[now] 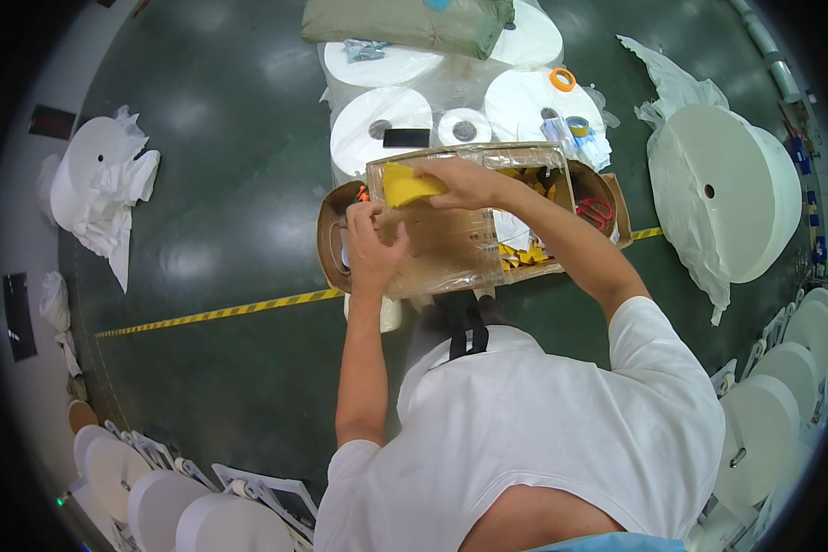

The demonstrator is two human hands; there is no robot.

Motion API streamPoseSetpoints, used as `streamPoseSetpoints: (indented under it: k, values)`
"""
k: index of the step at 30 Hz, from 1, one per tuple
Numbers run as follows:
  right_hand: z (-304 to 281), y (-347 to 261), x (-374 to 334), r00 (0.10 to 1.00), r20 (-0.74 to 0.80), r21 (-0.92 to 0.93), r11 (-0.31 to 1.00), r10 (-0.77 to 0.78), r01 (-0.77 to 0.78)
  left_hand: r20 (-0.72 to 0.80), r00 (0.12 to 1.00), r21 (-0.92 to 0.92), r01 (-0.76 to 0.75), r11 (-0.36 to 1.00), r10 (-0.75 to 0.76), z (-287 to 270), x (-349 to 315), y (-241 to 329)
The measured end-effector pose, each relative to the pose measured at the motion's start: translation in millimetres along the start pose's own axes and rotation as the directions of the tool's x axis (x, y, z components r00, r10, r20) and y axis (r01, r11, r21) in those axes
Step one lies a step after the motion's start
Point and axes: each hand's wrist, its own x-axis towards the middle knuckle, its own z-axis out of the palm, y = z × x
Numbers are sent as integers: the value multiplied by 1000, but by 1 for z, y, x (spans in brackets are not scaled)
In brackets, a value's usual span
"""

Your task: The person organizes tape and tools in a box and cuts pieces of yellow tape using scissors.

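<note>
My right hand (465, 184) is closed on one end of a yellow sheet-like piece (407, 187), perhaps paper or card. The piece is slightly curved, and its free end points left over a brown cardboard box (446, 244) wrapped in clear tape. At the box's left end, my left hand (374, 247) is raised with thumb and fingers apart, and nothing shows in it. Small yellow scraps (523, 256) lie in the open right part of the box. Red-handled scissors (595, 213) sit in the compartment at its right end.
Large white rolls (382, 115) are grouped beyond the box, with an orange tape roll (562, 79) on one. Wrapped rolls stand at left (87, 170) and right (731, 198). Yellow-black floor tape (221, 314) runs across the green floor. More white rolls (235, 524) line the lower corners.
</note>
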Motion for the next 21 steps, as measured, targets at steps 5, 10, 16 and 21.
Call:
streamPoseSetpoints:
  k: [5,10,16,21]
  values:
    - [42,19,32,977,-172,-434,900,-125,39,-29,962,-108,267,958,-272,-21,-24,-58]
    - [50,17,29,961,-241,-533,846,-137,-14,19,936,-135,351,926,-352,-32,-28,-88]
    - [39,2,-5,906,-419,-408,903,-55,-134,214,915,-124,373,919,-342,-7,-11,-110]
    - [56,23,-120,660,-750,-325,894,-45,-308,134,972,43,186,982,-190,17,-8,-129]
